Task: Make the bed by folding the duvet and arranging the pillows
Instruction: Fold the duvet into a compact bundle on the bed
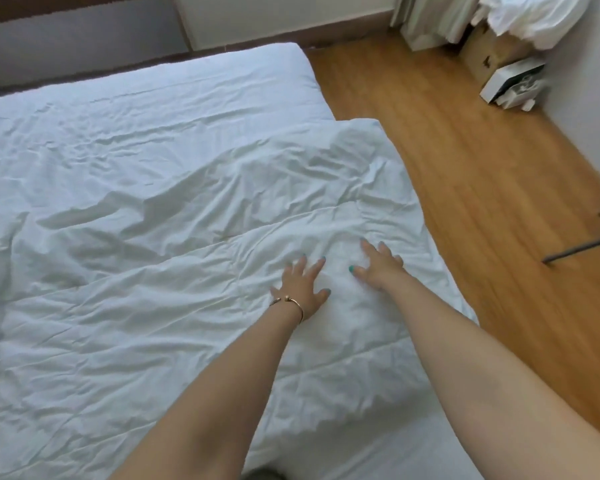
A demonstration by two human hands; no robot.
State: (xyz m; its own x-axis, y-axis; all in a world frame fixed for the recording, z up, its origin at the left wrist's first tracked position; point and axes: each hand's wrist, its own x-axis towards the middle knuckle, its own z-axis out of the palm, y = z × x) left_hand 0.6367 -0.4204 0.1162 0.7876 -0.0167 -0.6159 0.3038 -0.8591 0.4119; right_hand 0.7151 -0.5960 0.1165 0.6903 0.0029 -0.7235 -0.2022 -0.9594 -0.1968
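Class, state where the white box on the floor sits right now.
In the head view, the white box lies far right on the wooden floor, against the wall, beside a cardboard box.

Duvet lay spread on the bed, both hands on its right part, left hand beside right hand, floor to the right, boxes far behind

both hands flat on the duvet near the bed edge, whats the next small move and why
Probably sweep both palms outward toward the far corner. The left hand and right hand lie open, side by side, on the duvet, gripping nothing, and creases still run across the cloth around and beyond them. The corner near the wooden floor looks rumpled, so smoothing seems to come before any fold.
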